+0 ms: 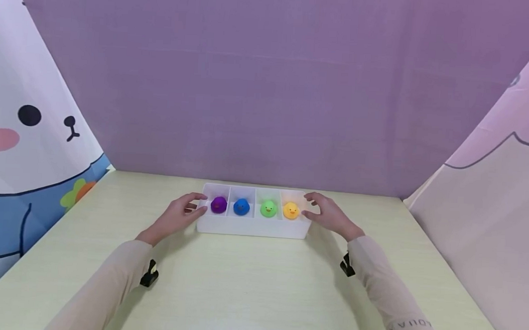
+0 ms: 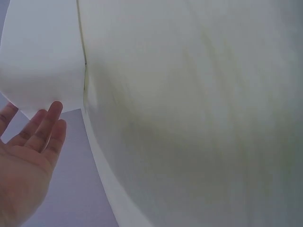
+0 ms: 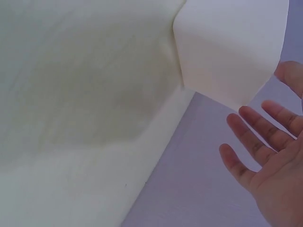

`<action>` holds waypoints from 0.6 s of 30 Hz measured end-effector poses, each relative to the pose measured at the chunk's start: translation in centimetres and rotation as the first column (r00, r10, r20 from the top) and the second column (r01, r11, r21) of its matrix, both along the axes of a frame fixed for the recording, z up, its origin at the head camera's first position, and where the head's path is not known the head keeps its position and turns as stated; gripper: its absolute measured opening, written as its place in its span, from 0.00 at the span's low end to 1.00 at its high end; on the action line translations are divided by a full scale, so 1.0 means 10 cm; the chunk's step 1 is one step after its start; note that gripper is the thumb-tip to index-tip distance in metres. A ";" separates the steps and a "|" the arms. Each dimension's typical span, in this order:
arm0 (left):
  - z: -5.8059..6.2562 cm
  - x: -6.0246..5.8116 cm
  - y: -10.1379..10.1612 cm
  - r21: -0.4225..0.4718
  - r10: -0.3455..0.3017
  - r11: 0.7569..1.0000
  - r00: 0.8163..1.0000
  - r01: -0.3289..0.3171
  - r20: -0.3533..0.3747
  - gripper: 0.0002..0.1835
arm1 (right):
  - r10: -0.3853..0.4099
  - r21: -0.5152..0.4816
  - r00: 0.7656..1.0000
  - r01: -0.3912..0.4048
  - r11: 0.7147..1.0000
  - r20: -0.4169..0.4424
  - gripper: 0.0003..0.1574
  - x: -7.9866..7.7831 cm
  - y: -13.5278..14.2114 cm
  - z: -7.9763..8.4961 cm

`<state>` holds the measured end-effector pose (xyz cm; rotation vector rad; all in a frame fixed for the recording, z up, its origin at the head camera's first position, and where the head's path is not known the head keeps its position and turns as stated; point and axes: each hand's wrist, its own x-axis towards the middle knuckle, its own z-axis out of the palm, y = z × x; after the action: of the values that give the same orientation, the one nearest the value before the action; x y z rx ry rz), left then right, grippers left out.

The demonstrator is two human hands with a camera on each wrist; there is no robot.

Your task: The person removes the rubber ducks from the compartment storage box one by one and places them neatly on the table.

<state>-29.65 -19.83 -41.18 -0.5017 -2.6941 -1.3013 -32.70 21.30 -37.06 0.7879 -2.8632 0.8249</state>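
Observation:
A white divided box (image 1: 252,227) stands on the table, its compartments in a row. From left to right they hold a purple toy duck (image 1: 219,205), a blue duck (image 1: 242,207), a green duck (image 1: 268,208) and a yellow duck (image 1: 291,211), one in each. My left hand (image 1: 178,214) is at the box's left end, fingers spread and slightly bent. At the right end is my right hand (image 1: 331,216), in a similar pose. Both wrist views show relaxed fingers beside the box's end walls; whether the fingertips touch them I cannot tell.
The pale wooden table (image 1: 240,283) stretches toward me in front of the box. Behind it rises a purple cloth backdrop (image 1: 259,95). Printed cartoon cloths hang on the left (image 1: 40,73) and right (image 1: 491,207). Each wrist wears a small black device.

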 end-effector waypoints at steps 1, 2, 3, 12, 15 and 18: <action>0.00 -0.01 0.00 0.004 -0.001 1.000 1.000 0.001 0.004 0.27 | 0.001 0.009 1.000 -0.001 1.000 -0.009 0.30 -0.01 0.00 0.01; 0.00 -0.01 0.01 0.008 0.000 1.000 1.000 0.000 0.008 0.26 | 0.001 0.015 1.000 -0.001 1.000 -0.015 0.29 -0.02 0.00 0.02; 0.00 -0.01 0.01 0.011 0.000 1.000 1.000 0.000 0.010 0.26 | 0.001 0.018 1.000 -0.001 1.000 -0.017 0.29 -0.04 0.00 0.02; 0.01 -0.03 0.02 0.027 0.026 0.999 1.000 -0.026 0.001 0.23 | -0.002 0.067 1.000 0.003 0.998 -0.021 0.28 -0.14 -0.05 0.08; -0.01 -0.06 0.01 0.026 0.038 0.999 0.999 -0.038 -0.001 0.23 | 0.004 0.076 1.000 -0.002 0.997 -0.026 0.28 -0.16 -0.07 0.09; -0.03 -0.07 0.01 0.025 0.045 0.999 0.999 -0.045 -0.002 0.22 | 0.020 0.075 0.999 -0.017 0.997 -0.038 0.26 -0.18 -0.10 0.08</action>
<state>-30.33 -19.70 -41.44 -0.4375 -2.6676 -1.3205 -34.55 20.33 -36.27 0.8294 -2.8717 0.7008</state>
